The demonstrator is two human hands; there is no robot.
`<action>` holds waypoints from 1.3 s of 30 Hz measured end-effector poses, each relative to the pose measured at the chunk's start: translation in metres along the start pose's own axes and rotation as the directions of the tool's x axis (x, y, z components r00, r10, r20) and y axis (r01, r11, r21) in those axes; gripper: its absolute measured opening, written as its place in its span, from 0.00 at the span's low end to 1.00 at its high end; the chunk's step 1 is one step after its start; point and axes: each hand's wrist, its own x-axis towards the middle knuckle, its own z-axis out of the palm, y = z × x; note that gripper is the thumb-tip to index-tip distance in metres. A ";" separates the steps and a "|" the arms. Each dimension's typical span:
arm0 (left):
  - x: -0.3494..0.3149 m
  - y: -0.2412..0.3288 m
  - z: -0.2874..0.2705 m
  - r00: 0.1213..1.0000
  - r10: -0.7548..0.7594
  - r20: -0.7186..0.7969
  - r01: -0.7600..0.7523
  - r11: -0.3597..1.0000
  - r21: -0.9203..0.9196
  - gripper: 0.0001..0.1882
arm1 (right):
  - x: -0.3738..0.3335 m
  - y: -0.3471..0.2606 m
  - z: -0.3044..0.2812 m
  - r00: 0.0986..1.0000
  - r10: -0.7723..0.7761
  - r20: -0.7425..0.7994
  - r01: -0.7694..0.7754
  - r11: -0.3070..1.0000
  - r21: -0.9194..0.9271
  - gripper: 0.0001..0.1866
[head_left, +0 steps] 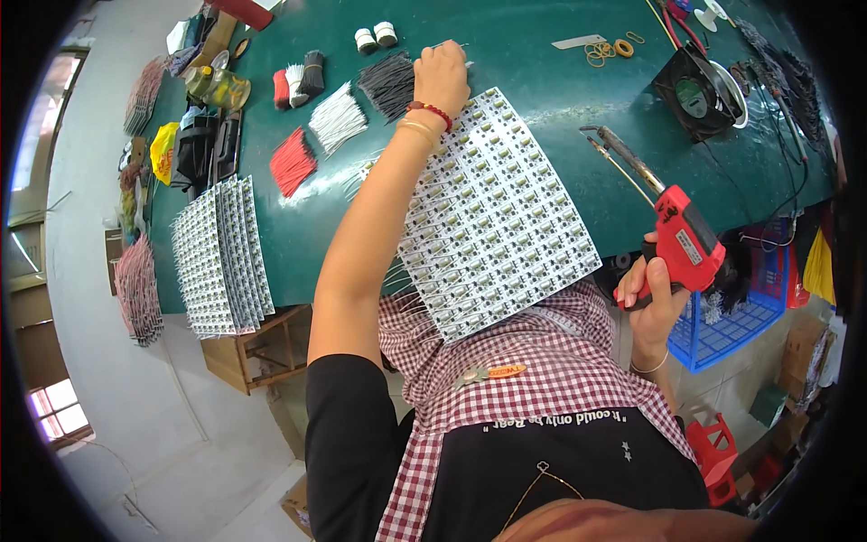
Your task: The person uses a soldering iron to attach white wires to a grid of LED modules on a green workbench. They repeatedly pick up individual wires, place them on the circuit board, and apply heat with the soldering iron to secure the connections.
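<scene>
A white circuit-board panel, covered in rows of small components, lies tilted across the table edge and my lap. Thin wires stick out along its left side. My left hand is at the panel's far corner, beside a pile of black wires. Its fingers are pinched together; a thin strand shows at the fingertips, too small to name. In my right hand is a red soldering gun, held right of the panel. Its metal tip points toward the far left, above the table and apart from the panel.
White wires and red wires lie in piles left of my arm. Stacked panels stand at the table's left edge. A black fan sits at the far right. A blue crate stands below the right edge.
</scene>
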 end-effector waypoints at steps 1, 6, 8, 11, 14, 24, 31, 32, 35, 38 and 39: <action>-0.001 0.000 -0.006 0.999 -0.004 -0.038 0.002 0.998 -0.056 0.15 | -0.001 -0.001 0.001 1.000 -0.008 -0.014 0.008 1.000 0.002 0.17; -0.031 0.044 -0.079 0.864 -0.172 0.474 0.437 0.725 -0.532 0.08 | 0.005 -0.011 0.007 1.000 -0.008 -0.024 0.011 0.995 0.100 0.18; -0.068 0.059 -0.088 0.821 -0.080 0.565 0.546 0.395 -0.739 0.11 | 0.011 -0.012 0.012 1.000 0.019 0.013 -0.020 0.991 0.130 0.18; -0.106 0.102 -0.119 0.753 0.068 0.655 0.653 0.051 -0.756 0.11 | 0.024 -0.011 0.027 0.996 0.058 0.062 -0.064 0.994 0.090 0.20; -0.128 0.119 -0.138 0.665 0.144 0.733 0.740 0.002 -0.672 0.12 | 0.035 -0.005 0.044 0.981 0.076 0.178 -0.066 0.996 -0.061 0.22; -0.163 0.151 -0.144 0.710 -0.066 0.701 0.698 0.201 -0.687 0.10 | 0.035 0.013 0.069 0.929 0.273 0.250 -0.219 0.950 -0.222 0.12; -0.170 0.150 -0.140 0.699 -0.142 0.701 0.713 0.211 -0.668 0.10 | 0.023 0.002 0.067 0.902 0.287 0.323 -0.187 0.933 -0.307 0.10; -0.171 0.151 -0.141 0.710 -0.133 0.691 0.699 0.252 -0.670 0.10 | 0.020 0.004 0.066 0.923 0.243 0.298 -0.143 0.936 -0.321 0.10; -0.173 0.152 -0.142 0.745 -0.124 0.655 0.648 0.367 -0.667 0.09 | 0.014 0.015 0.062 0.943 0.161 0.292 -0.032 0.915 -0.401 0.11; -0.176 0.150 -0.141 0.752 -0.115 0.649 0.628 0.428 -0.650 0.09 | 0.012 0.018 0.062 0.945 0.128 0.301 0.006 0.913 -0.408 0.11; -0.178 0.149 -0.140 0.791 -0.114 0.601 0.578 0.462 -0.672 0.09 | 0.011 0.018 0.063 0.948 0.133 0.289 -0.004 0.914 -0.406 0.11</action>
